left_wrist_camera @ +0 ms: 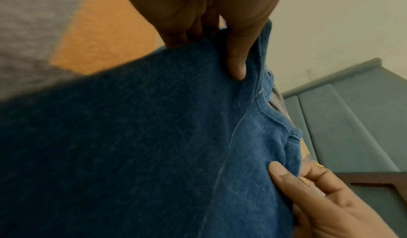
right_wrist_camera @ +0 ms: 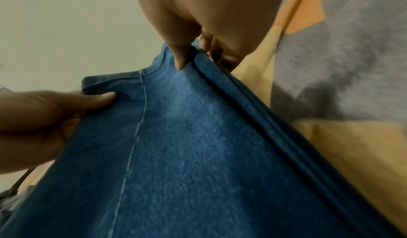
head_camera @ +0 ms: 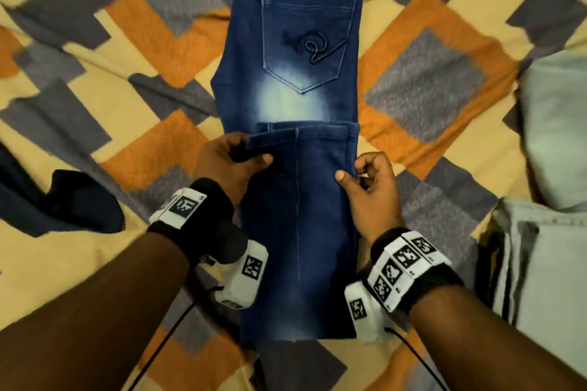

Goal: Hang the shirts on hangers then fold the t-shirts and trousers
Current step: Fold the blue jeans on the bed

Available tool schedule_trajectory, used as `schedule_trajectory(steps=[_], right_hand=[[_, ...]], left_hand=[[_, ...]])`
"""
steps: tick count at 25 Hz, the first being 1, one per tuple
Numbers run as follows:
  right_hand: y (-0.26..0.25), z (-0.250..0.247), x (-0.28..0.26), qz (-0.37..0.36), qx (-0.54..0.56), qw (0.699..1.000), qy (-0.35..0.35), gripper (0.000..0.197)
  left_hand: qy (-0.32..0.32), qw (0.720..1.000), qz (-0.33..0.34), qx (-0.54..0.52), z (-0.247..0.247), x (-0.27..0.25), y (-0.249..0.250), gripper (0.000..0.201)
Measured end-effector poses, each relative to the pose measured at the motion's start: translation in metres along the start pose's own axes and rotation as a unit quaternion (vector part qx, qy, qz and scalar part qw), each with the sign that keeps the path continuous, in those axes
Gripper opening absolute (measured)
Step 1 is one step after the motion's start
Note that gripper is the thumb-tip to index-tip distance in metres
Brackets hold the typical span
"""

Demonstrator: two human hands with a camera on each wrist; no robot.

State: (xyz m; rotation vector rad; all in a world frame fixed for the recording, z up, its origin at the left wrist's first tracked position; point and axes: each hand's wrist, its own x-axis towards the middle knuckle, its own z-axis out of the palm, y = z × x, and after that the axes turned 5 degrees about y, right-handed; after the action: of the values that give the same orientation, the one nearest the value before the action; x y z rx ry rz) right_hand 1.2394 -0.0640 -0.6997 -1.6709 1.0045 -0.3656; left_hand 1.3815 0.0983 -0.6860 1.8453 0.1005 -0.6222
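Observation:
Dark blue jeans (head_camera: 295,73) lie lengthwise on the patterned bedspread (head_camera: 95,98), back pocket up, with the leg ends doubled over toward the seat. My left hand (head_camera: 241,155) pinches the left corner of the leg hems, thumb on top (left_wrist_camera: 236,62). My right hand (head_camera: 352,171) pinches the right edge of the folded legs, thumb on the denim (right_wrist_camera: 180,59). The hem edge (head_camera: 305,130) lies just below the faded patch under the pocket. In both wrist views the blue denim (left_wrist_camera: 154,137) (right_wrist_camera: 198,154) fills the lower part of the frame.
A pale grey garment (head_camera: 552,200) lies at the right edge of the bed. A dark navy garment (head_camera: 73,203) lies at the left. Black cables (head_camera: 165,336) trail from the wrist cameras. A green padded headboard (left_wrist_camera: 352,120) stands beyond the bed.

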Motion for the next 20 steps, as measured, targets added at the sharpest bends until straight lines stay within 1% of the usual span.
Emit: schedule_trajectory(steps=[2, 3, 4, 5, 6, 7, 8, 9, 10, 11, 12, 13, 14, 15, 16, 17, 18, 19, 20], right_hand=[[-0.014, 0.008, 0.021, -0.008, 0.05, 0.999, 0.016, 0.042], [-0.019, 0.01, 0.029, 0.002, 0.071, 0.997, 0.016, 0.043], [-0.021, 0.012, 0.032, 0.021, 0.063, 0.998, 0.01, 0.043], [-0.021, 0.013, 0.03, 0.043, 0.021, 0.999, 0.003, 0.042], [-0.02, 0.012, 0.024, 0.066, -0.048, 0.997, -0.003, 0.044], [-0.015, 0.009, 0.019, 0.082, -0.119, 0.989, -0.011, 0.052], [-0.013, 0.007, 0.017, 0.09, -0.162, 0.983, -0.019, 0.06], [-0.013, 0.007, 0.02, 0.097, -0.168, 0.981, -0.027, 0.065], [-0.02, 0.007, 0.024, 0.098, -0.166, 0.981, -0.028, 0.07], [-0.029, 0.008, 0.029, 0.081, -0.161, 0.983, -0.025, 0.075], [-0.038, 0.005, 0.033, 0.056, -0.161, 0.985, -0.028, 0.081], [-0.05, 0.002, 0.035, 0.025, -0.136, 0.989, -0.048, 0.082], [-0.06, -0.008, 0.032, 0.014, -0.103, 0.99, -0.094, 0.074], [-0.07, -0.022, 0.021, 0.036, -0.071, 0.985, -0.152, 0.054], [-0.085, -0.04, 0.004, 0.068, -0.061, 0.968, -0.236, 0.029], [-0.087, -0.058, -0.014, 0.108, -0.084, 0.938, -0.318, 0.02], [-0.087, -0.075, -0.036, 0.136, -0.104, 0.911, -0.374, 0.03], [-0.078, -0.084, -0.046, 0.151, -0.112, 0.895, -0.405, 0.038], [-0.073, -0.1, -0.082, 0.2, -0.102, 0.878, -0.423, 0.039]], left_hand=[[0.017, 0.999, 0.029, -0.013, -0.001, 0.016, 0.014, 0.026], [0.015, 0.999, 0.04, -0.021, 0.0, 0.021, 0.018, 0.027], [0.007, 0.999, 0.041, -0.03, 0.002, 0.024, 0.02, 0.03], [-0.011, 0.998, 0.031, -0.044, 0.004, 0.025, 0.02, 0.035], [-0.033, 0.998, 0.015, -0.055, 0.005, 0.023, 0.018, 0.042], [-0.054, 0.997, -0.001, -0.058, 0.006, 0.021, 0.015, 0.051], [-0.07, 0.996, -0.006, -0.052, 0.008, 0.02, 0.014, 0.062], [-0.084, 0.996, 0.001, -0.043, 0.01, 0.019, 0.016, 0.071], [-0.098, 0.994, 0.013, -0.045, 0.012, 0.018, 0.02, 0.078], [-0.119, 0.99, 0.024, -0.065, 0.012, 0.014, 0.031, 0.083], [-0.152, 0.983, 0.028, -0.101, 0.011, 0.006, 0.043, 0.087], [-0.203, 0.97, 0.047, -0.128, 0.004, -0.009, 0.05, 0.088], [-0.253, 0.955, 0.066, -0.142, -0.004, -0.028, 0.057, 0.085], [-0.299, 0.942, 0.059, -0.141, -0.01, -0.053, 0.063, 0.077], [-0.342, 0.927, 0.046, -0.149, -0.017, -0.079, 0.068, 0.068], [-0.365, 0.92, 0.027, -0.14, -0.028, -0.104, 0.068, 0.059], [-0.361, 0.922, 0.003, -0.139, -0.039, -0.127, 0.062, 0.05], [-0.33, 0.935, -0.027, -0.129, -0.041, -0.13, 0.056, 0.04], [-0.294, 0.944, -0.093, -0.12, -0.048, -0.155, 0.042, 0.029]])
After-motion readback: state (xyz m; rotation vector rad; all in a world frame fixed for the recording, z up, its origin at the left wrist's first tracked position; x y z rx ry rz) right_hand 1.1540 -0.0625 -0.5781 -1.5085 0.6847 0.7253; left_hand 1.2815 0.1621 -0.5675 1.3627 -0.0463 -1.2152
